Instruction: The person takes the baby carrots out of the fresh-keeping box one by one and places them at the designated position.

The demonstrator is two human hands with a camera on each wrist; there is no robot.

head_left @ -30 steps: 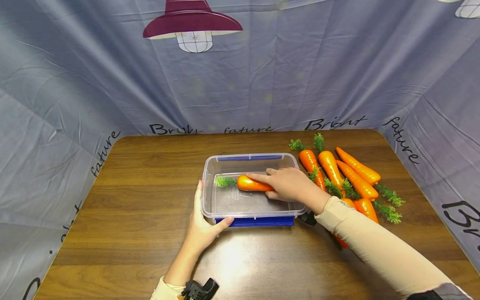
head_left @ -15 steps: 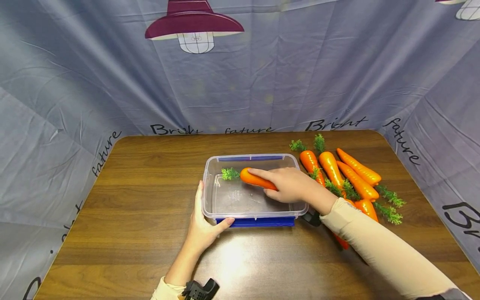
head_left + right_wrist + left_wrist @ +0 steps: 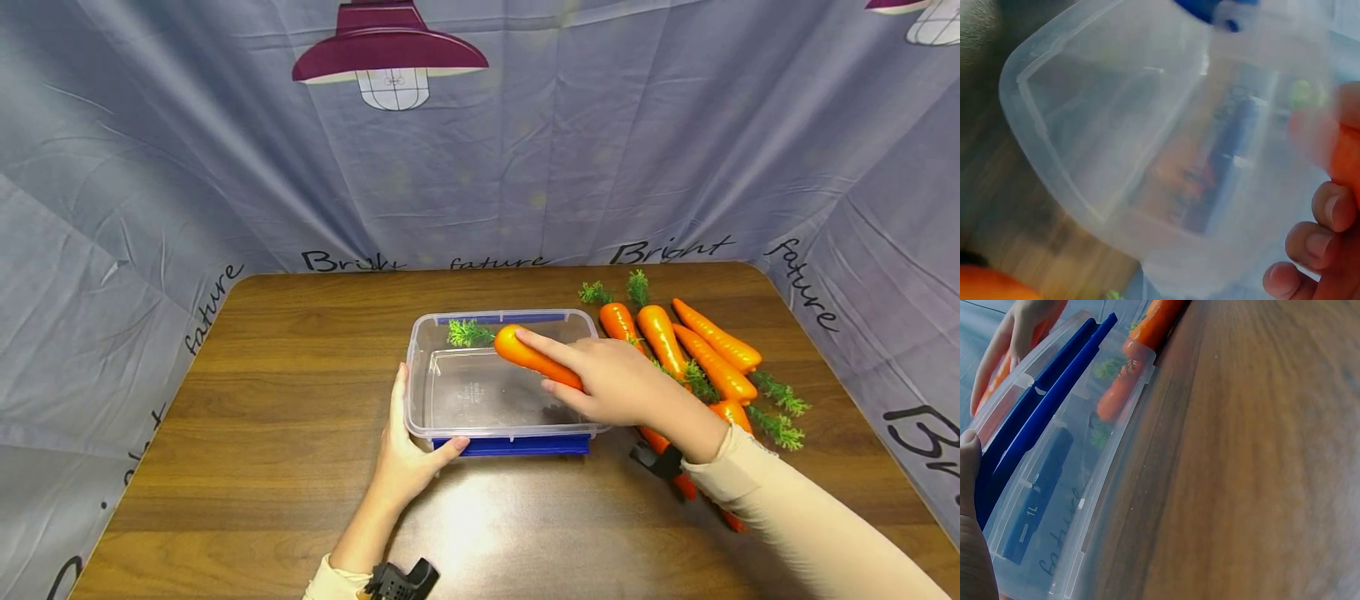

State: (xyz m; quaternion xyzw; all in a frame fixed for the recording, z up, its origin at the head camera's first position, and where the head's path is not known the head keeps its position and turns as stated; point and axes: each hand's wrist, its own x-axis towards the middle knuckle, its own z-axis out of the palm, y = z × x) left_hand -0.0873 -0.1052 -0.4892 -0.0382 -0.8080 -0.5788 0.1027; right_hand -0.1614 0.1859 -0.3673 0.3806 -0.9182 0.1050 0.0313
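A clear plastic food container (image 3: 468, 404) with blue clip flaps stands in the middle of the table, its top uncovered. My left hand (image 3: 405, 454) holds its near left corner, thumb on the front rim and fingers along the left side. In the left wrist view a blue clip flap (image 3: 1054, 412) hangs along the container's side. My right hand (image 3: 618, 379) grips an orange toy carrot (image 3: 528, 354) with the index finger laid along its top. The carrot tilts over the container, leafy green end toward the far left, and its tip is hidden by the hand.
Several more toy carrots lie in a loose pile on the right of the wooden table (image 3: 285, 375), among them one carrot (image 3: 716, 362) in the middle. Some lie partly under my right forearm. A grey printed curtain (image 3: 487, 183) encloses the back and sides.
My right hand has lifted the carrot from low inside the container and drawn it up and to the right. The left hand and container have stayed put.
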